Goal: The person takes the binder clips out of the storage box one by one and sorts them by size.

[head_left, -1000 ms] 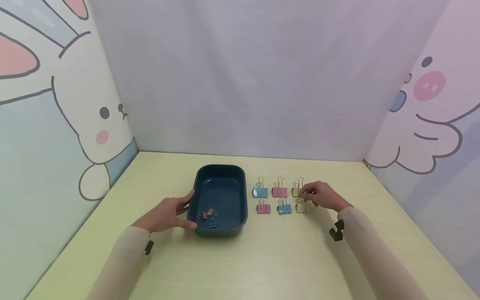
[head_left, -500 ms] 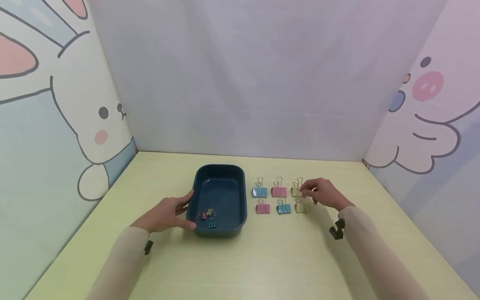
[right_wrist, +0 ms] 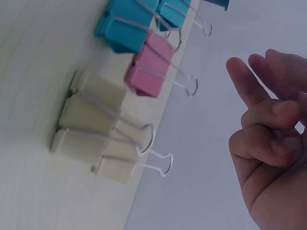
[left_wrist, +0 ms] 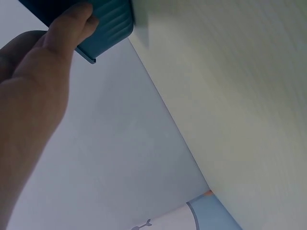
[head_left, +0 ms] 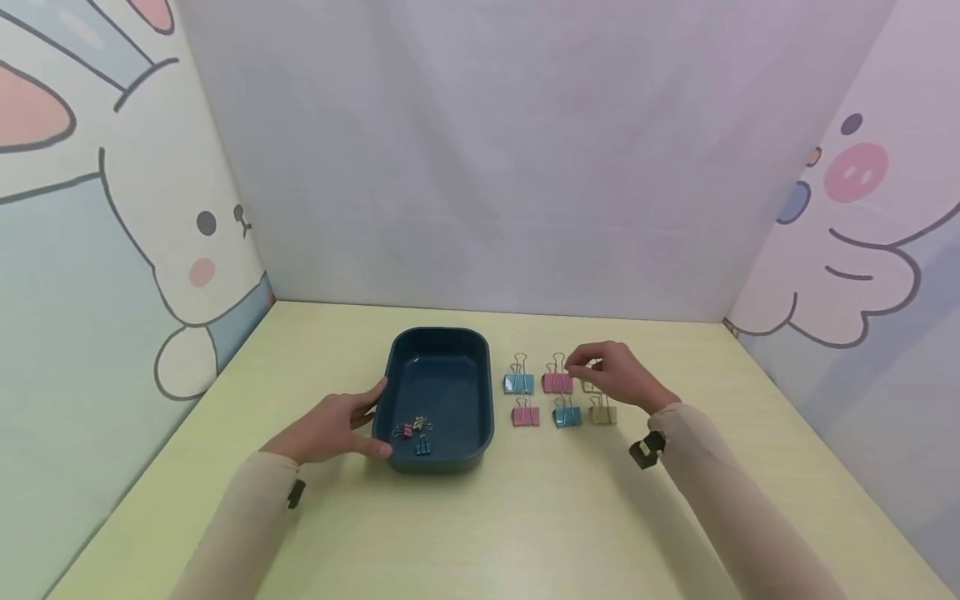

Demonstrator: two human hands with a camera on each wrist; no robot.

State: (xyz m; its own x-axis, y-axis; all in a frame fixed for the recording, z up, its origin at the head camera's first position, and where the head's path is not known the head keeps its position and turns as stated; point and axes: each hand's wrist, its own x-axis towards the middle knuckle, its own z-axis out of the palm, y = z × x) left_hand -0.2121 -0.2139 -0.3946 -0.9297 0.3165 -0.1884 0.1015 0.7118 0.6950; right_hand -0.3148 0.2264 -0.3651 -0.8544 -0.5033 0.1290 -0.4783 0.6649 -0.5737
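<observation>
My left hand (head_left: 335,427) rests against the left side of a dark blue tray (head_left: 486,442), with the thumb at the near corner and the fingers along the wall. Small pink (head_left: 407,430), yellow (head_left: 421,423) and teal (head_left: 423,447) binder clips lie inside. To the tray's right stand two rows of larger binder clips: blue (head_left: 518,384), pink (head_left: 557,384) and cream behind; pink (head_left: 525,417), blue (head_left: 567,417) and cream (head_left: 603,415) in front. Above the back row hovers my right hand (head_left: 611,372), partly covering the back cream clip (right_wrist: 125,155). No object shows between its loosely bent fingers.
A pale wooden table (head_left: 495,533) carries everything. A plain whitish backdrop (head_left: 465,167) rises behind it, with cartoon-printed panels at the left (head_left: 90,275) and right (head_left: 855,250).
My right hand has lifted off the cream binder clips and moved left, toward the back pink one. My left hand and the tray stay put.
</observation>
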